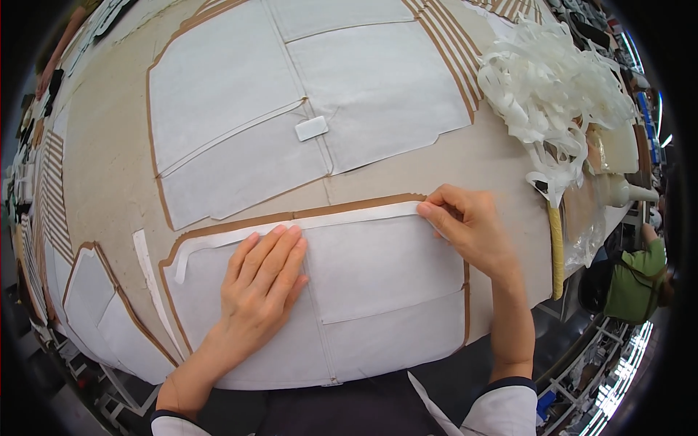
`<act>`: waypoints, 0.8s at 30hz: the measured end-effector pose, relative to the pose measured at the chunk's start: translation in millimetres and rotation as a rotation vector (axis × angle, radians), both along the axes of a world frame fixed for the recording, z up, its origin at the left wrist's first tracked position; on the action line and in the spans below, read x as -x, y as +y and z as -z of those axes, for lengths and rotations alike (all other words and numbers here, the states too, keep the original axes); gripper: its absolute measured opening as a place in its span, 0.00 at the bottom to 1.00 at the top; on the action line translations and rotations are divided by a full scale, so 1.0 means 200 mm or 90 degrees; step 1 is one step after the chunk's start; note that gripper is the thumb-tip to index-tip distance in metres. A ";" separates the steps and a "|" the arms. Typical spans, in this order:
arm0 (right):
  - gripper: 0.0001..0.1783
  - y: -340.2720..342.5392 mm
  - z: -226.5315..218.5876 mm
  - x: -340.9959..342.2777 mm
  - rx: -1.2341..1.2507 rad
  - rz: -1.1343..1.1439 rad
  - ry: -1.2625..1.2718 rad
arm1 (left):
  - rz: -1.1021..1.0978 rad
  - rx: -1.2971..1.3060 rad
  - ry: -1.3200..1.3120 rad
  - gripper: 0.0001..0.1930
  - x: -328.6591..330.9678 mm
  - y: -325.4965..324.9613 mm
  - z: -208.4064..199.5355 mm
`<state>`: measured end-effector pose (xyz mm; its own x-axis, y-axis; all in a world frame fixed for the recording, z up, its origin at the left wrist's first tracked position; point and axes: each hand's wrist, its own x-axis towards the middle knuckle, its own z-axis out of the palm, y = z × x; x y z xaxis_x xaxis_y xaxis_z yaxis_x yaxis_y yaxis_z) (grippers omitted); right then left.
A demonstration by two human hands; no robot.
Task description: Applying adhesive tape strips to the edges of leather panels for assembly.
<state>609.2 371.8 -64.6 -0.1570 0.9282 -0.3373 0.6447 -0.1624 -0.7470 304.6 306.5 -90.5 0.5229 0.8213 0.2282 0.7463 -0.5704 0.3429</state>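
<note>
- Panel (389,265): white, brown-edged, flat on the tabletop (396,174) at 6 o'clock.
- Strip (349,219): white, narrow, along the panel's brown far edge, curling at its 10 o'clock end.
- Left hand (262,287), 8 o'clock: flat, fingers extended together, fingertips at the strip, grasping nothing.
- Right hand (469,225), 3 o'clock: thumb and fingertips closed, pinching the strip's end.
- Larger panel (225,87), 12 o'clock, bearing a white block (312,128).
- Tangled ribbons (560,87), 2 o'clock.
</note>
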 end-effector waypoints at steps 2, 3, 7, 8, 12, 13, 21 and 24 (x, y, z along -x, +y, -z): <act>0.11 -0.01 0.01 0.01 -0.092 -0.029 -0.020 | 0.004 0.006 0.005 0.28 -0.01 0.00 -0.01; 0.11 -0.01 0.01 0.02 -0.091 -0.025 -0.021 | -0.003 0.000 0.021 0.27 -0.02 0.00 -0.01; 0.10 -0.02 0.02 0.03 -0.176 -0.063 -0.052 | -0.011 -0.012 0.043 0.25 -0.04 0.01 -0.03; 0.10 -0.03 0.02 0.03 -0.191 -0.064 -0.050 | -0.010 -0.011 0.044 0.25 -0.04 0.01 -0.02; 0.10 -0.03 0.04 0.04 -0.187 -0.060 -0.057 | -0.009 -0.021 0.049 0.25 -0.05 0.03 -0.02; 0.10 -0.03 0.04 0.04 -0.188 -0.057 -0.059 | -0.010 -0.022 0.049 0.25 -0.05 0.03 -0.02; 0.11 -0.02 0.06 0.05 -0.165 -0.028 -0.042 | -0.025 -0.036 0.072 0.27 -0.11 0.02 -0.01; 0.12 -0.02 0.06 0.04 -0.198 -0.035 -0.054 | -0.030 -0.042 0.080 0.27 -0.12 0.03 -0.01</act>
